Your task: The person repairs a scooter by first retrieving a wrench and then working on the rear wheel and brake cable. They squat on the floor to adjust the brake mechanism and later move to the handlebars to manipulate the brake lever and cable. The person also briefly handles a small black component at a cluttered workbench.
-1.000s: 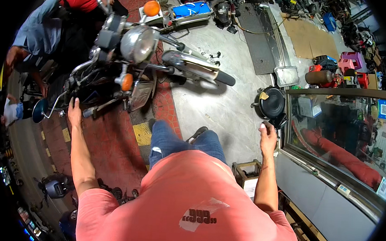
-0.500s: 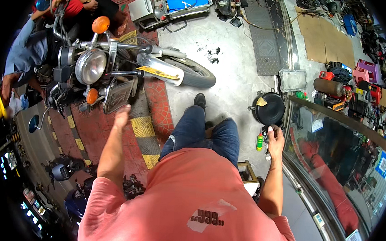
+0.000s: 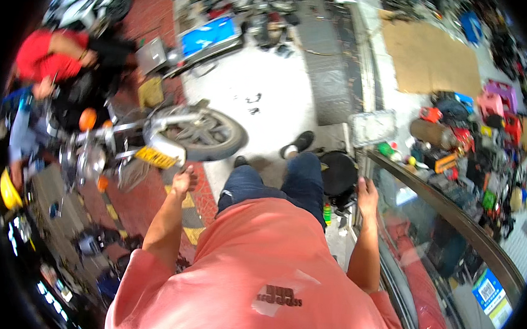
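Both hands hang in front of me as I stand, with nothing visible in either. My left hand (image 3: 184, 181) has its thumb raised and fingers loosely bent, slightly blurred. It is close to the yellow plate (image 3: 155, 157) on the front fender of a motorcycle, whose front wheel (image 3: 196, 134) points right; I see no clear contact. My right hand (image 3: 367, 195), fingers loosely extended, is beside the metal-framed glass door (image 3: 433, 215). Left of that hand are a round black object (image 3: 338, 173) and a small green bottle (image 3: 327, 214).
A person in red (image 3: 51, 55) sits beyond the motorcycle; another in blue (image 3: 27, 131) is at its left. A blue-topped case (image 3: 210, 38) lies ahead. Flattened cardboard (image 3: 430, 54), a gas cylinder (image 3: 429, 132) and tools crowd the right. A dark metal ramp (image 3: 332, 79) runs ahead.
I have stepped forward, with one foot now farther ahead on the right. The motorcycle's wheel, black object and door appear nearer or lower in view. Both hands remain without anything visible in them.
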A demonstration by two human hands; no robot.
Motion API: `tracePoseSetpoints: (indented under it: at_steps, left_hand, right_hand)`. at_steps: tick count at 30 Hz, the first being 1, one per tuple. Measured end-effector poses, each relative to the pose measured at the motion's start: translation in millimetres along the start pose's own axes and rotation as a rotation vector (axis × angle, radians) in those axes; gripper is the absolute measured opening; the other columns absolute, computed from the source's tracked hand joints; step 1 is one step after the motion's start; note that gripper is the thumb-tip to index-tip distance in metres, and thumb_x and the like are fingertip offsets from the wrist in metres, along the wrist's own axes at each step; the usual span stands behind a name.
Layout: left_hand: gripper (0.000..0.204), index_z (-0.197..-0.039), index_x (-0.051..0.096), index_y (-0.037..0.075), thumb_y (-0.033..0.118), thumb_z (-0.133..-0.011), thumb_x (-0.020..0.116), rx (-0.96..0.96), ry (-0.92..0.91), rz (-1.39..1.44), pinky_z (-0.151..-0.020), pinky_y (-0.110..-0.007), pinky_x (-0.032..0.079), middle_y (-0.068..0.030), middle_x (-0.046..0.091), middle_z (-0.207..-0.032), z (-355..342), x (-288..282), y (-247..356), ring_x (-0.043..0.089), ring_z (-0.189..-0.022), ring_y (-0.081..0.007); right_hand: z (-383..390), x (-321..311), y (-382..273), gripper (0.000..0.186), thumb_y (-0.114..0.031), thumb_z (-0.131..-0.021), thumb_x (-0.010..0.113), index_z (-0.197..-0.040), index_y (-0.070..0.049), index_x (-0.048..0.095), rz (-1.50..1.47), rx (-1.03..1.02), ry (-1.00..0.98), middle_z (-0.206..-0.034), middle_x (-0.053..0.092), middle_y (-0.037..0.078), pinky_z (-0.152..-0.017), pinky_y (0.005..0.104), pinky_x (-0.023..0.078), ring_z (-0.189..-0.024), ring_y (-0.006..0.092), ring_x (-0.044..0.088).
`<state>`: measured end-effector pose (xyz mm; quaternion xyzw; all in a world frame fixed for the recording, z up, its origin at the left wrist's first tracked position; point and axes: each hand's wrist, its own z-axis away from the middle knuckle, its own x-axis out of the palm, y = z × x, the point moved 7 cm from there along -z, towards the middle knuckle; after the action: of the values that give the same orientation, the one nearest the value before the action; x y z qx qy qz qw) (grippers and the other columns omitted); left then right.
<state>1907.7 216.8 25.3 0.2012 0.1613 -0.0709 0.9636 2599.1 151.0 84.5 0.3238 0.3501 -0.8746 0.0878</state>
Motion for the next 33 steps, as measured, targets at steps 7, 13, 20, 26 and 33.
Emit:
tracePoseSetpoints:
  at_steps: [7, 13, 20, 26, 33]
  left_hand:
    - [0.058, -0.119, 0.062, -0.001, 0.052, -0.097, 0.054, -0.107, -0.134, -0.043, -0.063, -0.04, 0.055, -0.017, 0.071, -0.097, 8, 152, 112, 0.068, -0.076, -0.0279]
    - [0.054, -0.126, 0.061, 0.001, 0.047, -0.097, 0.058, -0.051, -0.134, -0.324, -0.054, -0.037, 0.052, -0.0154, 0.072, -0.089, -54, 290, 254, 0.066, -0.067, -0.024]
    - [0.055, -0.123, 0.059, -0.003, 0.046, -0.099, 0.051, 0.077, -0.246, -0.273, -0.048, -0.039, 0.051, -0.0192, 0.072, -0.088, -74, 496, 590, 0.07, -0.066, -0.0288]
    - [0.057, -0.118, 0.064, -0.001, 0.05, -0.098, 0.051, 0.512, -0.424, -0.304, -0.066, -0.031, 0.053, -0.0134, 0.073, -0.087, 59, 712, 923, 0.069, -0.075, -0.0195]
    - [0.058, -0.119, 0.06, -0.002, 0.052, -0.098, 0.052, 0.524, -0.333, -0.301, -0.053, -0.032, 0.053, -0.0178, 0.073, -0.088, 66, 859, 1001, 0.07, -0.067, -0.0232]
  right_hand:
    - [-172, -179, -77, 0.043, -0.041, -0.098, 0.058, -0.104, 0.0, 0.066, -0.032, -0.147, 0.159, -0.093, 0.069, 0.021, -0.079, 0.0419, 0.05, -0.09, 0.0369, 0.067]
    - [-346, -297, -131, 0.045, -0.045, -0.097, 0.057, -0.105, -0.001, 0.066, -0.124, -0.109, 0.201, -0.096, 0.069, 0.021, -0.08, 0.042, 0.05, -0.092, 0.0351, 0.067]
    - [-396, -430, -32, 0.053, -0.048, -0.098, 0.053, -0.098, 0.003, 0.065, -0.181, 0.239, 0.253, -0.081, 0.068, 0.011, -0.068, 0.0351, 0.049, -0.076, 0.0227, 0.065]
    - [-355, -455, 128, 0.064, -0.061, -0.094, 0.051, -0.114, -0.001, 0.063, -0.699, 0.912, 0.27, -0.086, 0.069, 0.015, -0.045, 0.038, 0.05, -0.05, 0.0257, 0.063]
    - [-473, -480, 162, 0.068, -0.062, -0.097, 0.047, -0.13, -0.003, 0.053, -0.769, 1.221, -0.011, -0.103, 0.068, 0.02, -0.067, 0.0515, 0.052, -0.077, 0.0359, 0.067]
